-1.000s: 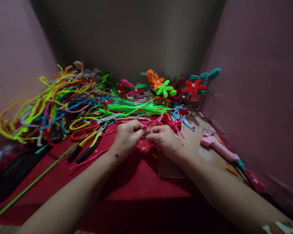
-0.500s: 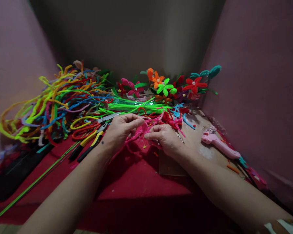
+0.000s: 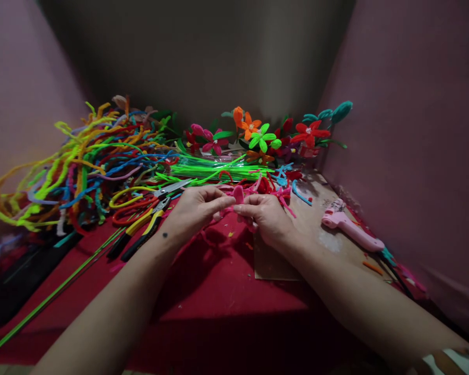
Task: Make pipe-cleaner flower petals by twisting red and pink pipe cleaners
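Between my fingertips, near the middle of the view, is a pink pipe cleaner [image 3: 238,195] bent into a small petal-like loop that points up. My left hand [image 3: 200,207] pinches its lower left side with thumb and forefinger. From the right, my right hand [image 3: 262,213] pinches the same base, its fingertips almost touching the left ones. My fingers hide the lower end of the loop. Behind and around the hands lie more pink and red pipe cleaner pieces [image 3: 284,195].
A tangle of coloured pipe cleaners [image 3: 74,161] fills the left, beside scissors [image 3: 172,188] and yellow-black pliers [image 3: 146,229]. Green pipe cleaners [image 3: 214,169] and finished flowers [image 3: 262,138] stand behind. A pink glue gun [image 3: 352,229] rests on cardboard [image 3: 275,263] at right, over red cloth [image 3: 219,297].
The pink loop, earlier lower and partly hidden between my hands, now stands upright above my fingertips. My two hands have come closer together. The view has shifted slightly.
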The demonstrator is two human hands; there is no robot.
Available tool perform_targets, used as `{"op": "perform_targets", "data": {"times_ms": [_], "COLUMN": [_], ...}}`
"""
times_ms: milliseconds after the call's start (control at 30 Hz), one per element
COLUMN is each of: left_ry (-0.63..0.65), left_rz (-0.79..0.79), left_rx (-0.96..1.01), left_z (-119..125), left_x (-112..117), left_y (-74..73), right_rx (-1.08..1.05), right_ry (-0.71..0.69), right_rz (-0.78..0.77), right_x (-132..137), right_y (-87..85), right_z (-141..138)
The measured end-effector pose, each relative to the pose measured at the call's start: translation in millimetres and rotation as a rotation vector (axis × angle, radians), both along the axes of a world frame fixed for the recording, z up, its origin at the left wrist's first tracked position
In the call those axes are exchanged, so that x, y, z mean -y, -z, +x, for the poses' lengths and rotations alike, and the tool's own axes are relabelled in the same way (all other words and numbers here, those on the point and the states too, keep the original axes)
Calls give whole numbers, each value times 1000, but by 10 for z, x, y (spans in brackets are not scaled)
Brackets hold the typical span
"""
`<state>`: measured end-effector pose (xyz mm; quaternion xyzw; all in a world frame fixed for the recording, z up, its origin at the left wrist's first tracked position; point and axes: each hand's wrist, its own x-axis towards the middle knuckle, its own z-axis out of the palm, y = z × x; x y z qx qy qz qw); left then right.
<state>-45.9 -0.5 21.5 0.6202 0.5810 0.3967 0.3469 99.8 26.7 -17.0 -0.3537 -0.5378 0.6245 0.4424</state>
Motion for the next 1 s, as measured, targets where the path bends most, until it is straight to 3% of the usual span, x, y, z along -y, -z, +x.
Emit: {"op": "perform_targets", "data": {"times_ms": [67,233,400,633,833,1000], "left_ry": [60,62,38,26,154,127], "left_rz": [-20,213,336,-5,-212,-298], "left_rx": [-65,-246,-268,129,435,598], "left_z": [-13,29,80,17,69,142], "left_x": [12,28,45,17,-36,-46], "left_y": [-17,88,154,57,247,274], "right_rx": [-27,-81,-152,-330,-431,-382], "right_ry": [11,49,77,14,21,33], "right_rz": [-20,-35,-101,-220,-278,-202], "right_x": [-16,-37,-33,-88,-86,-56], "right_y": [9,33,41,33,18,49], "right_z": [8,5,-8,0,-18,-46]}}
